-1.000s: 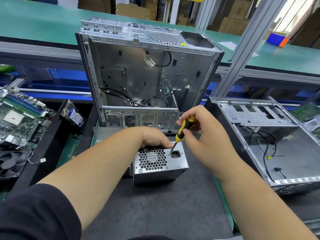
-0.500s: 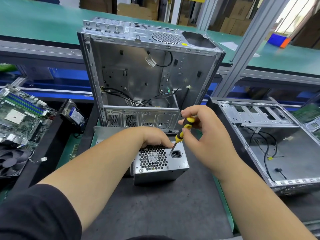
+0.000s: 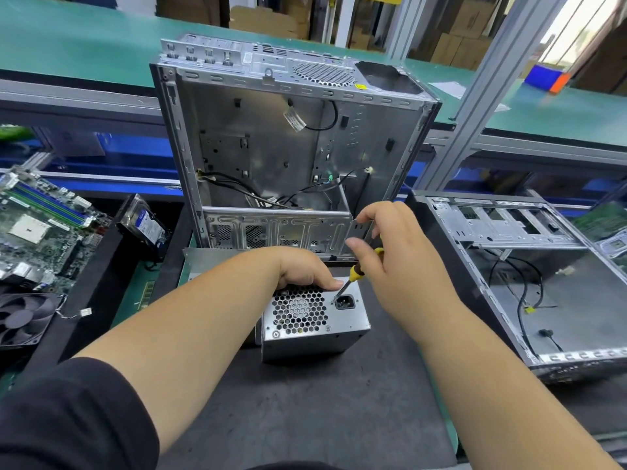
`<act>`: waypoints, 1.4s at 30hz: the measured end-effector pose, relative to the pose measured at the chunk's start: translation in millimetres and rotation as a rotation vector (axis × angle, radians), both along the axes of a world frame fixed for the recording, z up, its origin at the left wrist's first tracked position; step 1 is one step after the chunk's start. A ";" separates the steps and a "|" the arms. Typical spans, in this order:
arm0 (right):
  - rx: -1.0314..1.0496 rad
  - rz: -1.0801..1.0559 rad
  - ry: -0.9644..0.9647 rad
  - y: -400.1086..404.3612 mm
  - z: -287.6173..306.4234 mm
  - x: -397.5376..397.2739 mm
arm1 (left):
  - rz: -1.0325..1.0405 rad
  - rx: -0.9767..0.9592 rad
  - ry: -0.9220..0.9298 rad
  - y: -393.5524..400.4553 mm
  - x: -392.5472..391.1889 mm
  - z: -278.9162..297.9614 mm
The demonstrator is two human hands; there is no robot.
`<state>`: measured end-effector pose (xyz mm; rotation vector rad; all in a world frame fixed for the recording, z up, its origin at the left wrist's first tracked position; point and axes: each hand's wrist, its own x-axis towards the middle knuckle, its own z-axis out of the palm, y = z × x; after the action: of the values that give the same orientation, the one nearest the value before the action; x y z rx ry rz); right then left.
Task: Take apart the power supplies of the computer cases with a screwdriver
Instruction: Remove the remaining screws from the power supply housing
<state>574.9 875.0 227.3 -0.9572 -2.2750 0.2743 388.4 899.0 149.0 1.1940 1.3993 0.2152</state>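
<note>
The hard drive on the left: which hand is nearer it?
Left. The left hand rests on the power supply, right of the hard drive; the right hand, holding the screwdriver, is farther right.

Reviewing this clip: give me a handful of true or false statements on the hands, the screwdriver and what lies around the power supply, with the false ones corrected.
1. The left hand grips the top edge of the power supply. True.
2. The right hand holds a red-handled screwdriver. False: the screwdriver has a yellow and black handle.
3. The screwdriver tip meets the power supply's face beside the power socket. True.
4. The upright computer case behind the power supply has a motherboard mounted inside. False: only loose cables show inside; a motherboard lies at far left.
5. A second case lies on its side at right. True.
</note>
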 end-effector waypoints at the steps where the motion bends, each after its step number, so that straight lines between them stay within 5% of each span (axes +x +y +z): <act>1: -0.032 0.017 0.016 0.8 0.2 -0.5 | 0.004 0.000 -0.005 -0.6 0.6 1.1; 15: -0.216 0.129 0.118 -3.0 1.5 2.4 | 0.019 -0.012 -0.022 2.3 -0.1 -2.0; 20: -0.071 0.135 0.090 -0.7 -1.1 1.6 | -0.011 -0.006 -0.015 1.3 -0.1 -1.3; 32: -0.199 0.152 0.131 0.9 -0.5 3.0 | 0.026 -0.027 -0.025 3.0 -0.4 -4.3; 42: -0.048 0.171 0.113 4.4 0.9 0.7 | 0.008 -0.026 -0.003 4.8 -1.3 -5.0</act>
<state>575.6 879.3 228.2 -0.7519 -2.2571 0.4469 387.1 903.8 144.0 1.1660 1.4003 0.2038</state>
